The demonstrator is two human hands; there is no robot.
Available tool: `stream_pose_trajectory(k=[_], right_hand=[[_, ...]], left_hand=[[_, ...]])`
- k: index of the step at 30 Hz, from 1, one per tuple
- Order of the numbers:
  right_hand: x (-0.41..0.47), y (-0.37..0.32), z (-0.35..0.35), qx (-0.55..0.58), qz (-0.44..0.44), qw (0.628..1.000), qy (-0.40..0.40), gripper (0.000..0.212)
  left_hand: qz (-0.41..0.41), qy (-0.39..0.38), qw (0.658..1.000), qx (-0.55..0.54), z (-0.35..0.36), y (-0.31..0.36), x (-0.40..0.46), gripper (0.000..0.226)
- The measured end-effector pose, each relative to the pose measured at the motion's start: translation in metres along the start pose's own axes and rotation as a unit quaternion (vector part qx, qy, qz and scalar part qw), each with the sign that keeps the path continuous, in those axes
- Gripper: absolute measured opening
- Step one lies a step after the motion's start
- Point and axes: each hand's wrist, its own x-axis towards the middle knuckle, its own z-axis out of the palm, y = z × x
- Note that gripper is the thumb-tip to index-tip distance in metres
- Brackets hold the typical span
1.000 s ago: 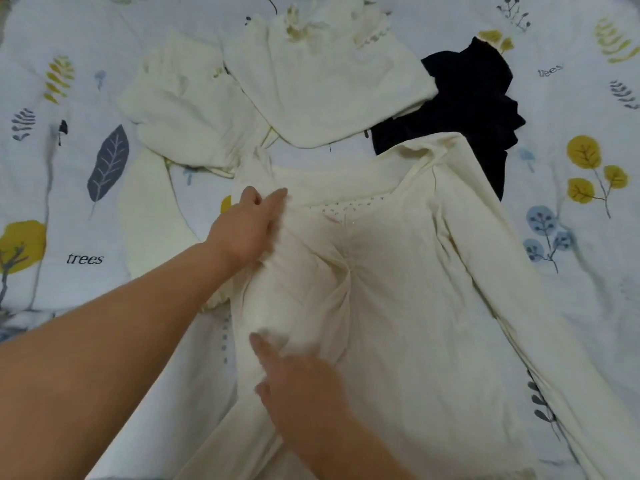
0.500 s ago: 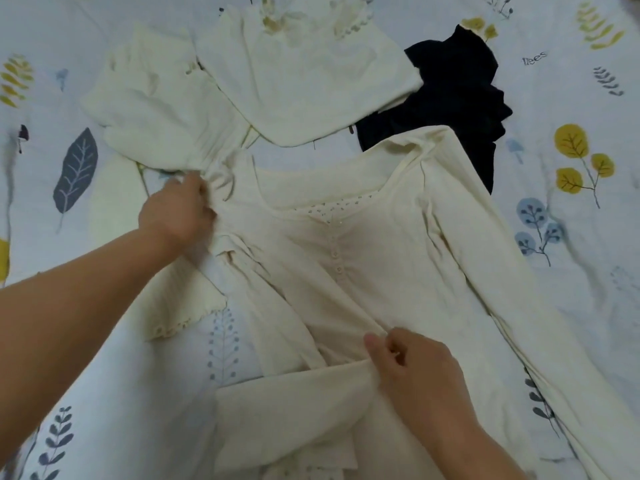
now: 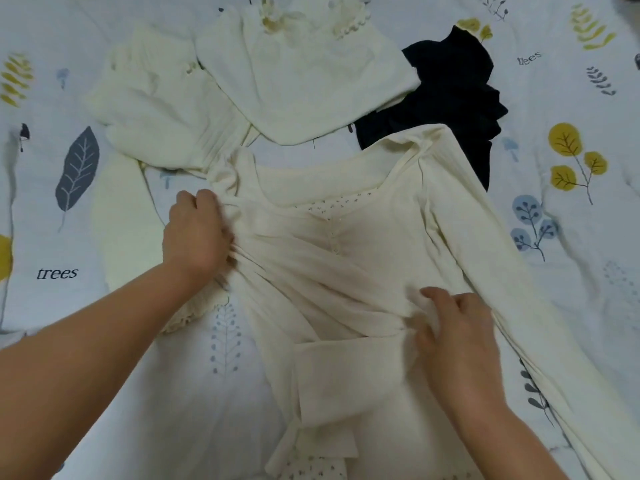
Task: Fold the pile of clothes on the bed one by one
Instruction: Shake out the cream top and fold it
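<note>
Left hand (image 3: 195, 233): fingers curled, gripping the cream top (image 3: 363, 258) at its left side
Right hand (image 3: 457, 334): pinching the folded-over sleeve (image 3: 332, 362)
Bed (image 3: 52, 216): bare sheet on both sides; cream garments (image 3: 298, 84) and dark garment (image 3: 446, 98) beyond the collar

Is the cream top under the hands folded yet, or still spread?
Partly folded. The cream top's left sleeve lies across its body under the right hand; its right sleeve lies out straight.

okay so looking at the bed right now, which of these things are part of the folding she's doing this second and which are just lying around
In the job:
- cream cardigan, spread in front, one sleeve folded across it
- left hand, gripping bunched fabric at its shoulder
- right hand, holding the fabric near the waist

Lying about:
- folded cream top
- crumpled cream garment
- dark garment
- printed bedsheet
</note>
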Motion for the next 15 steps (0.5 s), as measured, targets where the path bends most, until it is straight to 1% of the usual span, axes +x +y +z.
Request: stream_pose_trajectory(k=[1, 2, 3, 4, 5, 7, 8, 9, 10, 11, 12, 13, 14, 15], right_hand=[[-0.004, -0.005, 0.003, 0.004, -0.040, 0.999, -0.026, 0.044], [-0.009, -0.013, 0.007, 0.008, -0.074, 0.994, -0.074, 0.046], [-0.014, -0.020, 0.010, -0.001, -0.093, 0.987, -0.129, 0.048], [-0.018, -0.024, 0.014, -0.007, -0.100, 0.980, -0.174, 0.050], [-0.021, -0.027, 0.021, -0.017, -0.115, 0.973, -0.199, 0.049], [-0.024, -0.032, 0.032, -0.057, -0.152, 0.963, -0.215, 0.035], [-0.024, -0.036, 0.033, -0.068, -0.166, 0.957, -0.228, 0.026], [-0.025, -0.038, 0.030, -0.055, -0.177, 0.954, -0.237, 0.020], [-0.026, -0.035, 0.026, -0.010, -0.181, 0.954, -0.240, 0.016], [-0.027, -0.029, 0.019, 0.067, -0.164, 0.955, -0.238, 0.012], [-0.029, -0.024, 0.006, 0.159, -0.125, 0.949, -0.242, 0.011], [-0.031, -0.017, -0.008, 0.255, -0.080, 0.933, -0.242, 0.017], [-0.032, -0.007, -0.019, 0.340, -0.025, 0.913, -0.226, 0.027], [-0.033, 0.006, -0.028, 0.385, 0.041, 0.900, -0.201, 0.040]], left_hand=[[0.053, 0.037, 0.998, 0.010, 0.001, 0.003, -0.004, 0.034], [0.103, 0.065, 0.992, 0.012, 0.002, 0.006, -0.008, 0.025], [0.142, 0.073, 0.987, 0.009, 0.002, 0.009, -0.012, 0.018], [0.164, 0.056, 0.985, 0.004, 0.002, 0.012, -0.015, 0.017], [0.165, 0.018, 0.986, -0.001, 0.003, 0.015, -0.020, 0.022], [0.129, -0.077, 0.988, 0.022, 0.005, 0.020, -0.031, 0.035], [0.117, -0.109, 0.986, 0.039, 0.006, 0.021, -0.036, 0.040], [0.111, -0.132, 0.984, 0.050, 0.007, 0.021, -0.040, 0.045], [0.112, -0.142, 0.982, 0.055, 0.007, 0.019, -0.044, 0.050], [0.118, -0.142, 0.981, 0.063, 0.007, 0.016, -0.047, 0.054], [0.123, -0.139, 0.980, 0.070, 0.007, 0.011, -0.048, 0.057], [0.125, -0.140, 0.979, 0.073, 0.005, 0.007, -0.049, 0.058], [0.126, -0.141, 0.979, 0.075, 0.003, 0.004, -0.049, 0.056], [0.124, -0.140, 0.979, 0.078, 0.002, 0.002, -0.049, 0.052]])
